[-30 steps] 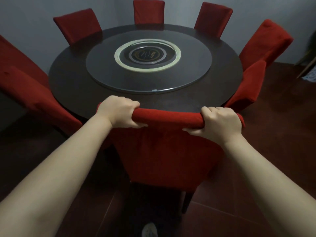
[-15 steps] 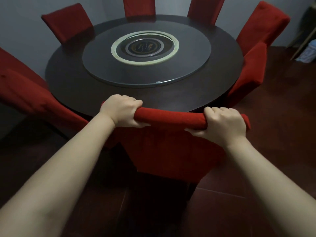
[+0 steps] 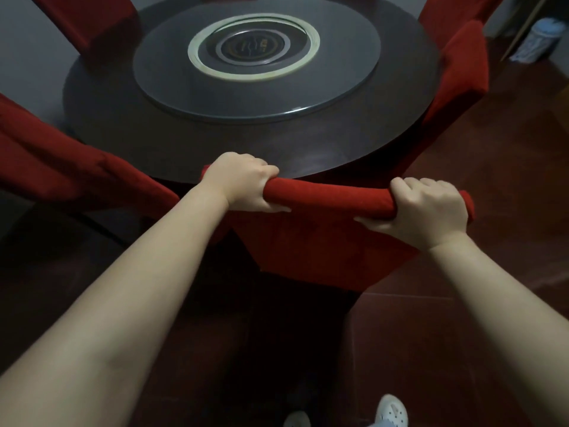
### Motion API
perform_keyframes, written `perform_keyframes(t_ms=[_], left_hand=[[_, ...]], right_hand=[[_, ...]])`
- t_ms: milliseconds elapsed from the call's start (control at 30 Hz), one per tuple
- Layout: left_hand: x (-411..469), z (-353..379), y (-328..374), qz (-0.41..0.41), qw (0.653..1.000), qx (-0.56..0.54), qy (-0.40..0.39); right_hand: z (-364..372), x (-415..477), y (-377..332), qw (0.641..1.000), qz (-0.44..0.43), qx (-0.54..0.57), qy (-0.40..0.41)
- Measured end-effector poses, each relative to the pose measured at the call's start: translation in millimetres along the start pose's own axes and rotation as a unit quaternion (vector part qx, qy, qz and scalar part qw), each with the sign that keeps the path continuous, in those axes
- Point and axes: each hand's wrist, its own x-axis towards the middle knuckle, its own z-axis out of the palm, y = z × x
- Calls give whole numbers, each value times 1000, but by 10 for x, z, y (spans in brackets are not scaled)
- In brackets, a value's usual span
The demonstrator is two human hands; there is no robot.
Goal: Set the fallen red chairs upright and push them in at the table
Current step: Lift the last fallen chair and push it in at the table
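**Both hands clamp the top rail of a chair standing at the table's near edge**

Nearest, a pair of pale perforated shoes [image 3: 391, 411] is planted on the dark reddish tiled floor [image 3: 462, 328], almost directly behind the work, a stance that suits a straight forward push. Both forearms reach out ahead.

The left hand [image 3: 243, 183] wraps the left end of the padded top rail of the red fabric-covered chair [image 3: 323, 251], fingers curled over the front and thumb underneath. The right hand [image 3: 428, 204] clenches the right end the same way. Such a wide, two-ended hold probably keeps the back from twisting as it is steered.

The chair stands upright, its top rail just beside the near edge of the round dark wooden table [image 3: 147, 140]. Its seat and legs are hidden, so I cannot tell how far it is tucked under, though it looks close to home.

At the left edge a second red fabric chair [image 3: 61, 167] sits close in. At the right edge a third red fabric chair [image 3: 462, 75] stands against the rim, leaving the gap this one fills. Farther on, a round glass turntable [image 3: 191, 87] lies centred on the table. Beyond the far left edge another red chair back [image 3: 86, 23] shows.
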Motion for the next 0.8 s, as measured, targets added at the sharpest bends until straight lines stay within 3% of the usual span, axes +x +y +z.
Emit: perform_keyframes(t_ms=[267,600,800], left_hand=[[-228,96,69,-8,999,-22,-39],[-544,71,344,-46,983,45,-171],[-744,32,558,-73,979,106,-156]], right_hand=[[-114,-205,-202,998,8,11,-53],[-264,-520,-416,992,1,47,-120],[-316,-695,-475,992,-18,54,-110]])
